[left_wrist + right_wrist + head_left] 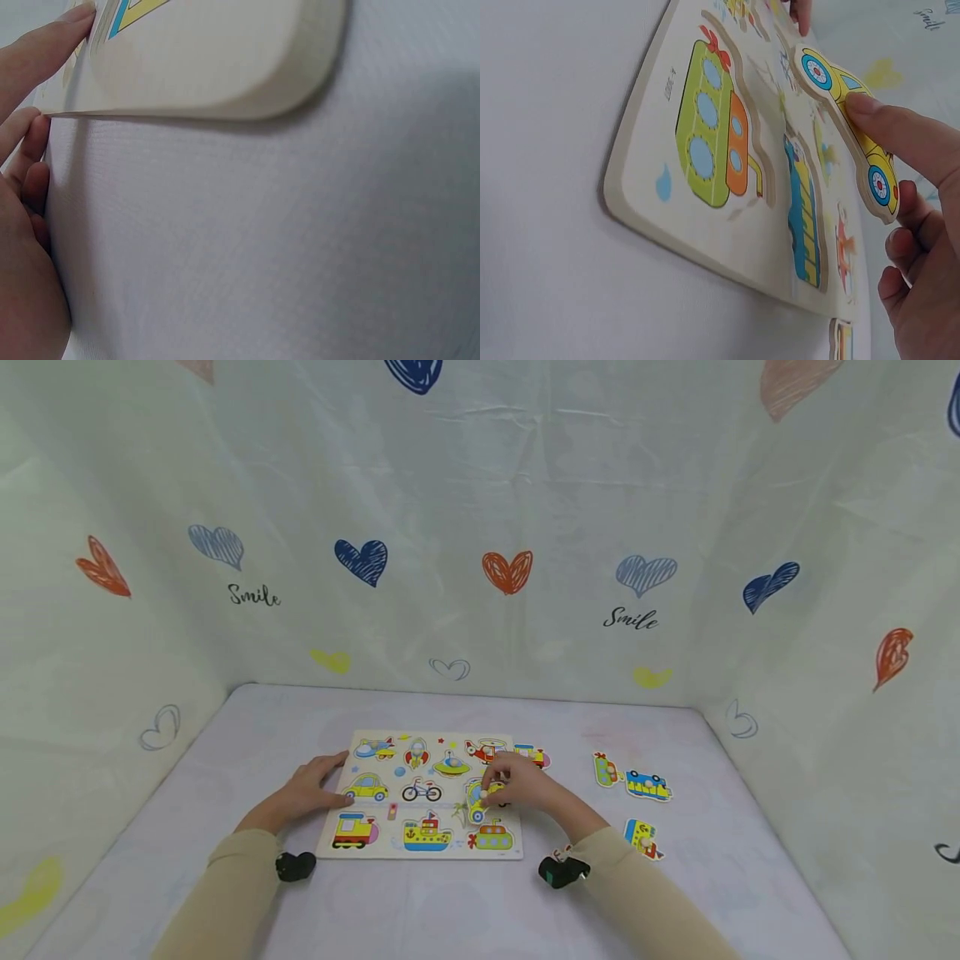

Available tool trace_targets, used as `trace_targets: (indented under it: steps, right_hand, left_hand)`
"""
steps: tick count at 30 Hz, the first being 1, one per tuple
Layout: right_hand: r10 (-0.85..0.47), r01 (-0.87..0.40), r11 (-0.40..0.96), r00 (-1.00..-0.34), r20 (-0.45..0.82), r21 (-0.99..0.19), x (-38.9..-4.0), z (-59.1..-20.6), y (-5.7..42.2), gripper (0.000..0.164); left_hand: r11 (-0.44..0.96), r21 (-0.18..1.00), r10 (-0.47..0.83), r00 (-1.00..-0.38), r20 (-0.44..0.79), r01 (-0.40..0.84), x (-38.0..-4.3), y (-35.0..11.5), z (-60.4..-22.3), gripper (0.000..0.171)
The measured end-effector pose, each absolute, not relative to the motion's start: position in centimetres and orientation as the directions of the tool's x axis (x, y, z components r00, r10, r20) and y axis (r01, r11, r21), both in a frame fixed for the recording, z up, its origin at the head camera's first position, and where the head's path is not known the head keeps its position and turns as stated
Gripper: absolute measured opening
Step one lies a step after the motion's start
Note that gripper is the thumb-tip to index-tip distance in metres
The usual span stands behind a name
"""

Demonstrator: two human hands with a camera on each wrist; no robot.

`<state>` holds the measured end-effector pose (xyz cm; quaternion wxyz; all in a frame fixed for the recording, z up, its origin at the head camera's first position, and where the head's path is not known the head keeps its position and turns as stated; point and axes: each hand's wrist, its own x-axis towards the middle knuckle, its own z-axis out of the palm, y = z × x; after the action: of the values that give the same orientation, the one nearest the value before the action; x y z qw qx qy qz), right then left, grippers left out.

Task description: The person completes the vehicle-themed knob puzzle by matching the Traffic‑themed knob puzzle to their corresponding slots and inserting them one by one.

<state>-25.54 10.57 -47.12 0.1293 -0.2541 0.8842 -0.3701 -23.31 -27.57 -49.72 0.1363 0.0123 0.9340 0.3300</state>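
Observation:
A wooden puzzle board point(420, 853) with printed vehicles in shaped recesses lies flat on the table. My right hand point(525, 783) pinches a yellow car piece point(859, 127) between thumb and fingers. The car piece point(474, 802) is turned on end and held above the right part of the board. Under it, the right wrist view shows a printed bus recess point(804, 217) and a submarine recess point(709, 124). At the board's left edge rests my left hand point(303, 791), its thumb on top and its other fingers against the side.
Right of the board lie a loose bus piece point(648, 786), a submarine piece point(606, 771) and a ship piece point(642, 838). A train piece point(534, 755) lies by the board's far right corner. A heart-printed curtain point(480, 627) walls the table point(420, 910).

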Motion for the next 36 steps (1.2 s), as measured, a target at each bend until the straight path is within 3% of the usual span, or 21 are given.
trace_targets:
  steps: [13,36]
  right_hand:
    - [-0.531,-0.332,0.572,-0.847,-0.030,-0.750,-25.1,-47.9,6.5,0.017]
    - [-0.380,-0.283,0.572,-0.923,0.056,-0.770,-24.6,-48.3,-1.0,0.020]
  left_hand:
    - [0.780,0.621,0.111,-0.958,-0.265,-0.081,-23.3,-27.4,-49.5,0.101]
    - [0.749,0.657,0.142,-0.947,-0.288,-0.088,-23.5,-28.0,-49.3,0.099]
